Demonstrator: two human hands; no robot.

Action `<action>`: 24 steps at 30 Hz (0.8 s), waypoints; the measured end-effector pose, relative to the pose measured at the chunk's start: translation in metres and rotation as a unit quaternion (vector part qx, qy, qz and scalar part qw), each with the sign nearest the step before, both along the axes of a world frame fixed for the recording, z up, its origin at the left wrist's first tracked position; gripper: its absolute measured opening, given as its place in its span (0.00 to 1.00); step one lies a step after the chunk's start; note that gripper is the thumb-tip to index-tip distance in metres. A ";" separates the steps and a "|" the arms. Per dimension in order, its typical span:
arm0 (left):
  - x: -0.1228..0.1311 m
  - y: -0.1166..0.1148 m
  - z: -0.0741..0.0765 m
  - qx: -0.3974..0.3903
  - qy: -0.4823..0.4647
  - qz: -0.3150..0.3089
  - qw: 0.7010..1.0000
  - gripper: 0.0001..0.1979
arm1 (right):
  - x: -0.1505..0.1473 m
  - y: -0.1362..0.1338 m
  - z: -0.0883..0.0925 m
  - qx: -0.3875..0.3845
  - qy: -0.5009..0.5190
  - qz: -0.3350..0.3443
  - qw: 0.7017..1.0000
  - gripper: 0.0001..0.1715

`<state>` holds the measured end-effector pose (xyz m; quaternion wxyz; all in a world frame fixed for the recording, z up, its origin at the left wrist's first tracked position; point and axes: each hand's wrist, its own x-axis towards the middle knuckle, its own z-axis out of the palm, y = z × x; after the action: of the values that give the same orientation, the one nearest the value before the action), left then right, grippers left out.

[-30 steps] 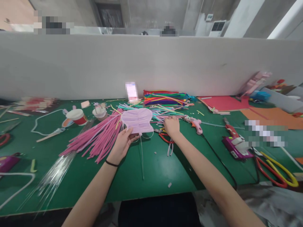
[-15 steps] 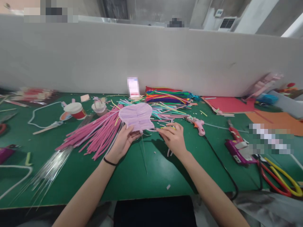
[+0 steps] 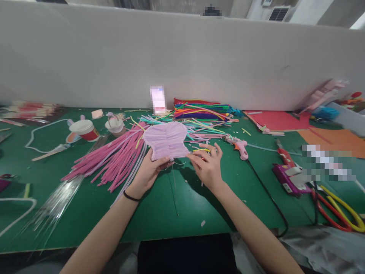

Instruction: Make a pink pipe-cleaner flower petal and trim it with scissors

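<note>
A lavender pipe-cleaner piece (image 3: pixel 165 140), broad and rounded at the top with a straight lower edge, is held above the table. My left hand (image 3: pixel 152 169) is closed on its lower left part, thumb in front. At its lower right corner my right hand (image 3: pixel 207 165) pinches with thumb and index finger, the other fingers raised. Thin wires (image 3: pixel 175 190) hang below the middle of the lower edge. Whether the right fingertips hold a separate strand is too small to tell.
Pink pipe cleaners (image 3: pixel 114 156) and clear-wrapped wires (image 3: pixel 57 201) lie left. Multicoloured pipe cleaners (image 3: pixel 202 112) lie behind. A pink glue gun (image 3: pixel 242 148), purple power strip (image 3: pixel 288 182) and red-and-yellow-handled scissors (image 3: pixel 339 213) lie right. Paper cups (image 3: pixel 85 129) stand back left against the partition side.
The strand that stuck out at the piece's lower right corner now lies along its lower edge. My right hand's outer fingers have lifted and spread. The view has tilted down slightly.
</note>
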<state>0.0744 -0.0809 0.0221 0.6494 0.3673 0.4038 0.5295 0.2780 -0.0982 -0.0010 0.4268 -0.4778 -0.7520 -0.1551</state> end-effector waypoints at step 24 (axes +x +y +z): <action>-0.003 0.005 -0.015 0.088 0.101 -0.013 0.991 0.36 | 0.001 -0.002 -0.001 -0.076 -0.001 -0.004 0.997 0.07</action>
<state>0.0712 -0.0760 0.0073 0.5773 0.4793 0.4145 0.5150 0.2790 -0.0997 -0.0018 0.3884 -0.5113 -0.7601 -0.0997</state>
